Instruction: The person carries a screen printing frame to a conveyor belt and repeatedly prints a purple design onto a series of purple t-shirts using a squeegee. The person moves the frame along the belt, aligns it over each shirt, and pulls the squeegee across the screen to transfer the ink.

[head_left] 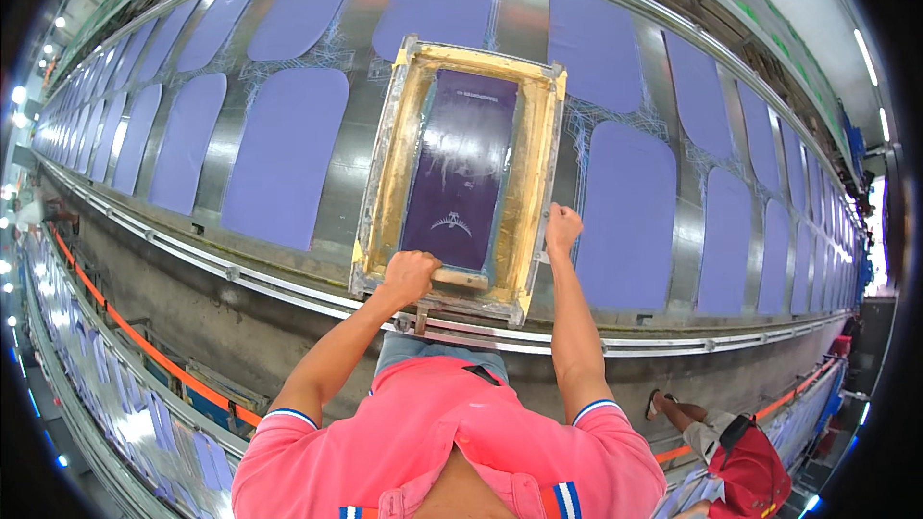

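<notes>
A framed printing screen (458,149), its wide border yellowish and its middle dark purple with pale markings, lies crosswise on the long metal table. My left hand (408,276) is closed on a wooden squeegee (463,278) at the screen's near end. My right hand (563,226) is closed at the frame's right side, on a metal edge or handle there. Blue-violet fabric panels lie flat on both sides of the screen, among them a large one at left (284,154) and one at right (625,216).
A metal rail (231,271) runs along the table's near edge. Behind me, another long table (135,394) holds more panels beside an orange rail (154,352). A person in red (750,471) is at the lower right; another person (38,213) is at the far left.
</notes>
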A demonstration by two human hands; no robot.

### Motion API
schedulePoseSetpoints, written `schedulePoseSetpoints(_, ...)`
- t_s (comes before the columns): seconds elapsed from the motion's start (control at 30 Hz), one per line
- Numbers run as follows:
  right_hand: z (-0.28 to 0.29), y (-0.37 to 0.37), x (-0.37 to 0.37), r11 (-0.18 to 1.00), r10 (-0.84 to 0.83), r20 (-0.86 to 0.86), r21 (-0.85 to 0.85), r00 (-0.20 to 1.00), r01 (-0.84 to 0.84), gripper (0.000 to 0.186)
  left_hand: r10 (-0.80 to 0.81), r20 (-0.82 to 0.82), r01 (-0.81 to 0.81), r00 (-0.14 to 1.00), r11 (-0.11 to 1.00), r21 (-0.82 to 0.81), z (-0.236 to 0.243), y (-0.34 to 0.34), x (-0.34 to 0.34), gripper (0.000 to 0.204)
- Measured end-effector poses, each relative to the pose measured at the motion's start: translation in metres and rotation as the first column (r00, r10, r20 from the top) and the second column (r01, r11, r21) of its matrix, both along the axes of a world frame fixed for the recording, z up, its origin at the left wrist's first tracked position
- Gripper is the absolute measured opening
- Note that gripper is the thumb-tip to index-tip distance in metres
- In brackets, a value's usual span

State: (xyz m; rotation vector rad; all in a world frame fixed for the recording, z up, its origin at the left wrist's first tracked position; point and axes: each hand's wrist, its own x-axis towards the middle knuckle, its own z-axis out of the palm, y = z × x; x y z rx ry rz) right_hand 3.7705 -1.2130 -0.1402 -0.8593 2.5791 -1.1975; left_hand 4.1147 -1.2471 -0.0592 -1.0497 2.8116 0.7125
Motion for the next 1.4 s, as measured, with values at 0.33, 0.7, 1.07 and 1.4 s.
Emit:
schedulePoseSetpoints(0.33,0.002,-0.004,0.013,0.992,0.058,-0.057,0.115,0.997,-0.051,0.036,0.028,-0.157,-0.045,0.987,0.994,-0.103,0.006,0.024,0.014,0.014)
schedulePoseSetpoints(0.7,0.011,-0.009,0.027,0.994,-0.063,0.014,0.088,0.998,0.062,0.033,0.042,-0.246,-0.084,0.968,0.984,-0.160,-0.010,-0.017,-0.011,0.038)
schedulePoseSetpoints(1.07,0.087,-0.215,-0.017,0.793,0.548,-0.341,-0.079,0.764,-0.604,0.034,0.031,0.006,-0.028,1.000,0.972,-0.233,-0.010,-0.323,-0.189,0.022)
schedulePoseSetpoints(1.4,0.082,-0.345,-0.036,0.477,0.828,-0.095,0.638,0.553,-0.605,0.025,0.001,0.055,0.007,0.999,0.987,-0.158,-0.004,-0.395,-0.222,0.021)
